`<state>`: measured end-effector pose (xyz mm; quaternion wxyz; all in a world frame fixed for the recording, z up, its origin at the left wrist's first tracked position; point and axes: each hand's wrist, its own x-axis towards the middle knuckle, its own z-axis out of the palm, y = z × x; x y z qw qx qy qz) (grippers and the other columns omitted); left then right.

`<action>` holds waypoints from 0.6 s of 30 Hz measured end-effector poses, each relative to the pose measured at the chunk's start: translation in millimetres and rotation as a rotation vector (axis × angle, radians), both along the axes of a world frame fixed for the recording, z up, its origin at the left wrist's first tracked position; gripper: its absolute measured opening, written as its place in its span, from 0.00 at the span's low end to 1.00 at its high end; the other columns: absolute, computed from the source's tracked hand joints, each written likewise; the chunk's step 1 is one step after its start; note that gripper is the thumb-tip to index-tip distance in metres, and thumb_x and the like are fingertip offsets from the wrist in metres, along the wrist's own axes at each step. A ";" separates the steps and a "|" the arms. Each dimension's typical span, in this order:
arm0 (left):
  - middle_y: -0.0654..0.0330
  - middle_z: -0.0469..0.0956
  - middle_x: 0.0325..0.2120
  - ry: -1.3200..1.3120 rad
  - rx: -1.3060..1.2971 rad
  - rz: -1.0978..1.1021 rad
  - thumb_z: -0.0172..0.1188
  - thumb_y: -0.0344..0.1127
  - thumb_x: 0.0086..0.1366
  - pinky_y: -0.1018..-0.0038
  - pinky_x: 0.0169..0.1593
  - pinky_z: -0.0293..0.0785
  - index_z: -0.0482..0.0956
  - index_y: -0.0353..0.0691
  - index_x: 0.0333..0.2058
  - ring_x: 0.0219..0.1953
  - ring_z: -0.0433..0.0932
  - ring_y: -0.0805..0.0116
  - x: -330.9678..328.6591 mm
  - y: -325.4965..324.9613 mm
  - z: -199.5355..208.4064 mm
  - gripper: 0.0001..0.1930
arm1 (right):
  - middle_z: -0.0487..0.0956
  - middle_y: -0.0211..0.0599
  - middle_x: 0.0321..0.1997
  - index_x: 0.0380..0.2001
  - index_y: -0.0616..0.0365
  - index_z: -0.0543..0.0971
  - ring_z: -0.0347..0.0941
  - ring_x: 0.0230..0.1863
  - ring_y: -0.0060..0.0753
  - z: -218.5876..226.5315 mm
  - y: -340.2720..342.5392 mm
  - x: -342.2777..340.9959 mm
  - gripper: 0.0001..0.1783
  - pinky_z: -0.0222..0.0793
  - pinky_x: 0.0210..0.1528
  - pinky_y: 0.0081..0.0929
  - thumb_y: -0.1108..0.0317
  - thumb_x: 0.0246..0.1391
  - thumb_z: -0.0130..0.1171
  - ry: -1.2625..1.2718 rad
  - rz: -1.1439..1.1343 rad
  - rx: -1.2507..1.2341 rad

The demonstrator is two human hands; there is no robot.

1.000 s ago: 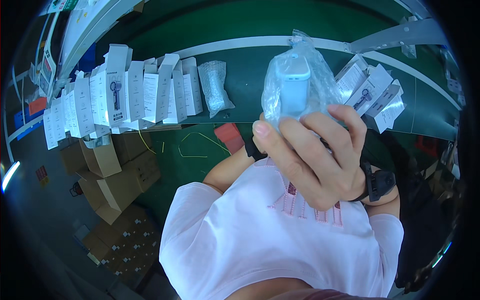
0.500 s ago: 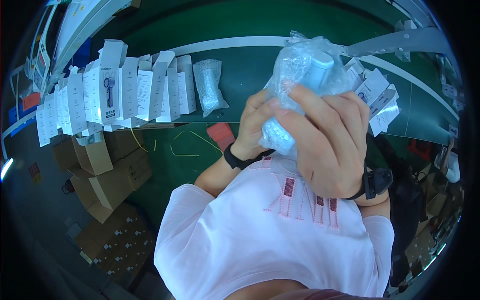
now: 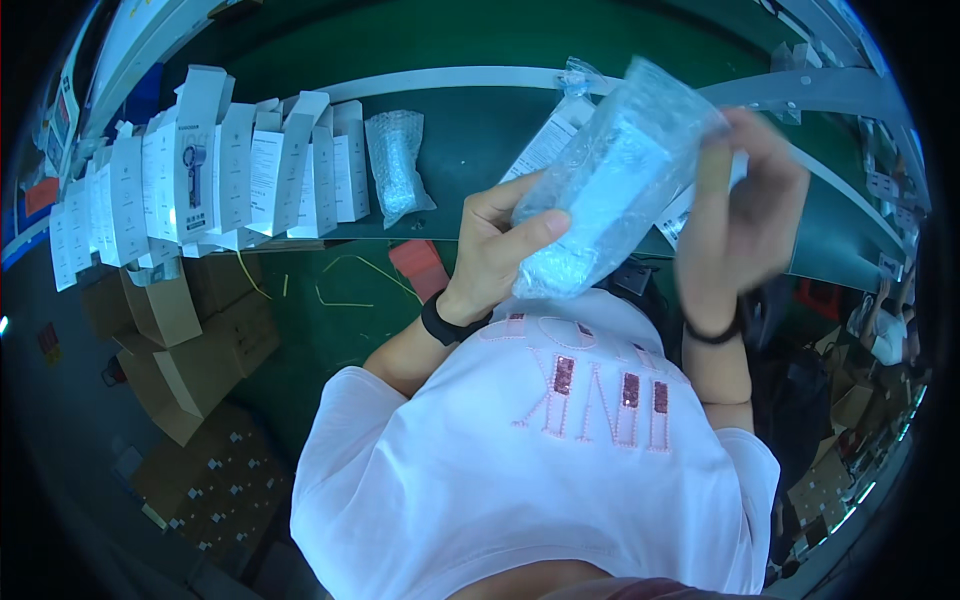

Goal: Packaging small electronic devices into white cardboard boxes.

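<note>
Glossy, crinkled clear plastic bubble bag

Item inside bubble-wrap bag blurred, kind unclear. Right hand motion-blurred. White boxes: print too small to tell.

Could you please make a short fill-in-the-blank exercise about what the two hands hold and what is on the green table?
1. Both hands hold a light blue item wrapped in ____ wrap.
2. The left hand wears a ____ wristband.
3. The row of white boxes stands on the person's ____ side of the green table.
4. The right hand grips the ____ end of the wrapped item.

Missing words: bubble; black; left; upper
</note>
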<state>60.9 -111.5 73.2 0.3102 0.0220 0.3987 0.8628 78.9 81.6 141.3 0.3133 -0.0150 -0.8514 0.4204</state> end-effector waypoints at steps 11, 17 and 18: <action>0.52 0.80 0.40 0.753 -0.518 -0.319 0.62 0.42 0.60 0.68 0.51 0.71 0.81 0.41 0.43 0.46 0.78 0.59 -52.6 32.0 -45.5 0.15 | 0.75 0.38 0.35 0.55 0.65 0.67 0.74 0.39 0.35 -76.4 49.7 28.6 0.26 0.67 0.57 0.48 0.66 0.54 0.58 -0.481 0.014 -1.094; 0.44 0.81 0.31 0.645 -1.504 -0.528 0.62 0.53 0.52 0.60 0.44 0.74 0.82 0.33 0.30 0.38 0.80 0.47 -128.7 89.0 -166.7 0.23 | 0.76 0.39 0.39 0.53 0.60 0.69 0.74 0.42 0.37 -88.8 108.7 -10.8 0.19 0.66 0.57 0.43 0.65 0.60 0.54 -0.211 -0.150 -1.277; 0.44 0.81 0.31 0.650 -1.503 -0.525 0.62 0.53 0.52 0.60 0.44 0.74 0.82 0.33 0.30 0.38 0.80 0.47 -123.2 90.3 -176.2 0.23 | 0.76 0.40 0.40 0.51 0.60 0.71 0.74 0.43 0.38 -86.7 108.5 -19.1 0.17 0.67 0.55 0.43 0.65 0.60 0.53 -0.159 -0.180 -1.254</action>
